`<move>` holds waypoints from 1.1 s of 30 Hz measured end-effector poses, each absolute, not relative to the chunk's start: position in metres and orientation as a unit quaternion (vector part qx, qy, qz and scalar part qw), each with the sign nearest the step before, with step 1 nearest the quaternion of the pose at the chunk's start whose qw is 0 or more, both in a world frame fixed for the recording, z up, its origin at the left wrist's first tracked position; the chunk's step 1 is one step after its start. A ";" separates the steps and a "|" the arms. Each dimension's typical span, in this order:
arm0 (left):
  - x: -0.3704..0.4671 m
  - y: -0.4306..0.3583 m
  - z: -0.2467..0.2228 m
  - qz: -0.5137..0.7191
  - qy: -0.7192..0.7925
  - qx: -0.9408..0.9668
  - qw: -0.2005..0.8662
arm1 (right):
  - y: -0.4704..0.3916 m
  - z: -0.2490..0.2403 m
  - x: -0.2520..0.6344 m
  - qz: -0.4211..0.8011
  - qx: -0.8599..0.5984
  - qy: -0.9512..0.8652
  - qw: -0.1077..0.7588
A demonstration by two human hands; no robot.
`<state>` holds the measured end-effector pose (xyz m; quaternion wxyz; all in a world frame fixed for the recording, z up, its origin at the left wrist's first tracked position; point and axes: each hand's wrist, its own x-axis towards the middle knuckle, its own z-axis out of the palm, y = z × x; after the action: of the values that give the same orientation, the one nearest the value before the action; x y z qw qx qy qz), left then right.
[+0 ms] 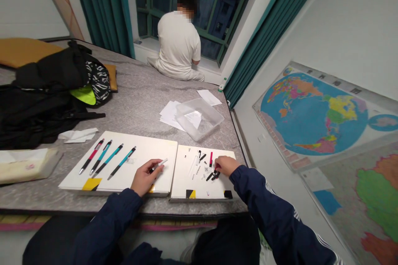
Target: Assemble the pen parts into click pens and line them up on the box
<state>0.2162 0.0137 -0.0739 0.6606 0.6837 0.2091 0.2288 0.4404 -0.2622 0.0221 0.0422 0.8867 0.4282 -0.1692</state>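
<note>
My left hand point(147, 177) is closed on a slim pen part point(163, 161) with a whitish end and a dark portion by the fingers. It hovers above the right side of a white box point(115, 140). Several click pens lie in a row on that box: a red and black pen point(91, 157) and teal and black pens point(122, 163). My right hand point(225, 165) reaches down into loose black pen parts point(210, 176) on a smaller white box point(183, 186); its fingertips pinch there, and what they hold is hidden. Nearby lie a red barrel piece point(211, 159) and thin clear tubes point(192, 166).
A clear plastic bin point(199, 120) and white papers point(169, 114) lie beyond the boxes on the grey table point(133, 91). Left are a tissue pack point(27, 165), dark clothing or bags point(46, 78) and a crumpled tissue point(77, 135). A person point(178, 41) sits at the window, facing away.
</note>
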 end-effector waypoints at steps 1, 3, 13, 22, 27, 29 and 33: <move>0.216 0.014 -0.073 0.230 0.210 0.685 0.658 | -0.256 0.022 0.433 -0.168 0.882 0.437 0.049; 0.216 0.014 -0.073 0.231 0.213 0.689 0.653 | -0.244 0.022 0.424 -0.167 0.874 0.453 0.058; 0.215 0.013 -0.068 0.226 0.204 0.692 0.654 | -0.227 0.016 0.416 -0.191 0.859 0.468 0.084; 0.213 0.008 -0.064 0.232 0.187 0.676 0.674 | -0.232 0.017 0.419 -0.197 0.870 0.451 -0.019; 0.218 0.007 -0.058 0.222 0.159 0.681 0.679 | -0.236 0.026 0.399 -0.161 0.874 0.429 -0.162; 0.220 0.007 -0.054 0.207 0.152 0.685 0.682 | -0.225 0.024 0.380 -0.157 0.861 0.409 -0.260; 0.210 -0.009 -0.040 0.169 0.147 0.693 0.685 | -0.188 0.014 0.333 -0.184 0.765 0.254 -0.563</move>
<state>0.2097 -0.0085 -0.0403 0.6854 0.6929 0.1471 0.1686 0.3333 -0.1878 0.0136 -0.5630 0.7646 0.2542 -0.1838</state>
